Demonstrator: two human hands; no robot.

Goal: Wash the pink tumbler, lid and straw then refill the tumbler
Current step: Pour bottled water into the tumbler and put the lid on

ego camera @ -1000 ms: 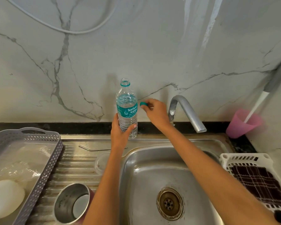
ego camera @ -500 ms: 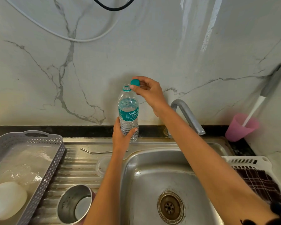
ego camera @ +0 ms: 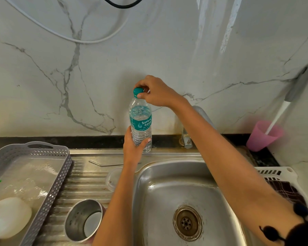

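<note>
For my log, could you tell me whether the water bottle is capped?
Capped; the teal cap sits atop the bottle, pinched by the right hand. Tightness: cannot tell.

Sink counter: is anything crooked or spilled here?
The pink cup in the right corner leans sideways, a white-handled tool propped in it, though the wide lens may exaggerate that. No spill shows.

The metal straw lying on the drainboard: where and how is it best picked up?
Probably pinch the straw at the middle of its long straight run, fingers coming straight down, one each side. It lies flat on the drainboard, so only its top and sides are free; the bent left end is short, and the right end passes behind the wrist of the left hand.
</note>
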